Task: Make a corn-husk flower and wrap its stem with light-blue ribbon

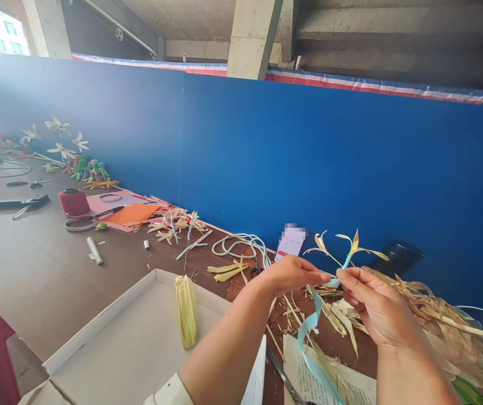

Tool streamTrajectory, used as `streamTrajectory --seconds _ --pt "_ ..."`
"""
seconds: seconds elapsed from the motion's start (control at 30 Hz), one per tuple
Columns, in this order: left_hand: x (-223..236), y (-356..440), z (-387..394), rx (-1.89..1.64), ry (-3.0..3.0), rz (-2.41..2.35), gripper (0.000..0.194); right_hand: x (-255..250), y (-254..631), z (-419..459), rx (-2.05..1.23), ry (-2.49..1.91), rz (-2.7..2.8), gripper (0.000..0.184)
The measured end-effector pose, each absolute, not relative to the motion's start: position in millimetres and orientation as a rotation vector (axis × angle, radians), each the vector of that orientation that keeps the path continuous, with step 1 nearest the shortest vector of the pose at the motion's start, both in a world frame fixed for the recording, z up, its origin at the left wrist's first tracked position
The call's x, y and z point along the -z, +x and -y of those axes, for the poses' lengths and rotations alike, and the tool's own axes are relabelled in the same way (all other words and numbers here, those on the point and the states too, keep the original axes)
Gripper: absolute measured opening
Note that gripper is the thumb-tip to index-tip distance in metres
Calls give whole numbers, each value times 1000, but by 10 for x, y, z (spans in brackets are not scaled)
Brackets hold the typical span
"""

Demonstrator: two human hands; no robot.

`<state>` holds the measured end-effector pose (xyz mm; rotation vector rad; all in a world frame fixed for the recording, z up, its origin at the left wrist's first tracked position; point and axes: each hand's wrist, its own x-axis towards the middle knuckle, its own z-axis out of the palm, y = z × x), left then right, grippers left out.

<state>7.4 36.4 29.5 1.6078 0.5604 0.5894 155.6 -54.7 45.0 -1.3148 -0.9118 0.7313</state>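
Note:
My left hand (294,274) and my right hand (374,306) meet above the brown table, both pinched on a small craft stem (348,259). The stem carries pale straw leaves and flowers (353,244) and is wrapped in light blue ribbon. A long loose tail of the blue ribbon (315,343) hangs down from my fingers over a printed paper sheet (329,382). My left fingers pinch the ribbon at the stem; my right fingers grip the stem just below the leaves.
A white shallow box (98,337) with a folded straw bundle (186,309) lies at the near left. Dry husks (435,320) pile at the right. Scissors (283,377), a phone (290,242), coiled blue cord (241,244), a red spool (73,201) and orange paper (134,214) lie along the blue wall (308,157).

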Motion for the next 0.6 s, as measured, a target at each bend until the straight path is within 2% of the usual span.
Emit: streamTrajectory --seconds 0.43,0.6 --pt "-319 132 -369 -767 1698 -528 28 -432 1520 530 -755 -1347 833 30" --pt "-318 143 -336 -700 1691 -557 29 -395 1534 502 -740 -1343 861 28"
